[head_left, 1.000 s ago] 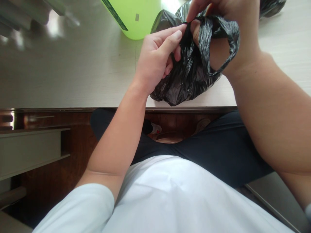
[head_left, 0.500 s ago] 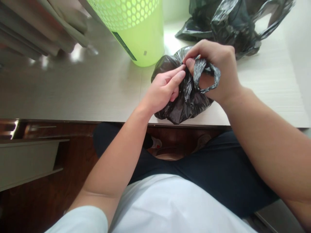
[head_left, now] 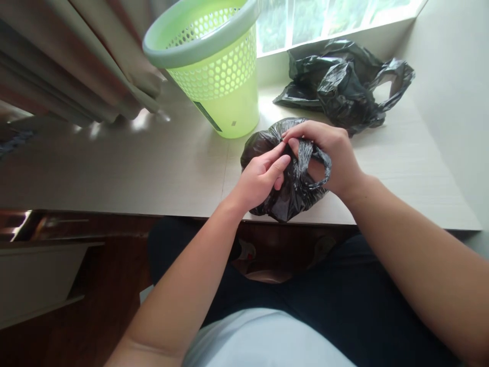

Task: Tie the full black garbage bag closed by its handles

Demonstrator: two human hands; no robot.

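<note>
A full, bunched-up black plastic bag [head_left: 280, 204] rests close to the front edge of the pale table. At its gathered neck, my left hand [head_left: 262, 176] has its fingertips pressed together on the plastic. My right hand [head_left: 332, 155] pinches the same neck from the other side, thumb and forefinger meeting my left fingertips. A twisted handle loop [head_left: 324, 163] of the bag hangs over my right palm. The exact spot between the fingertips is too small to make out.
A light green perforated wastebasket [head_left: 237, 109] with a grey rim stands behind the bag to the left. Another black plastic bag [head_left: 344, 92] lies crumpled at the back right, below a window [head_left: 305, 20]. Curtains [head_left: 76, 56] hang at the left of the pale table [head_left: 133, 168].
My view has tilted up, bringing the wastebasket's rim and the window into sight. Both hands keep nearly the same grip at the bag's neck.
</note>
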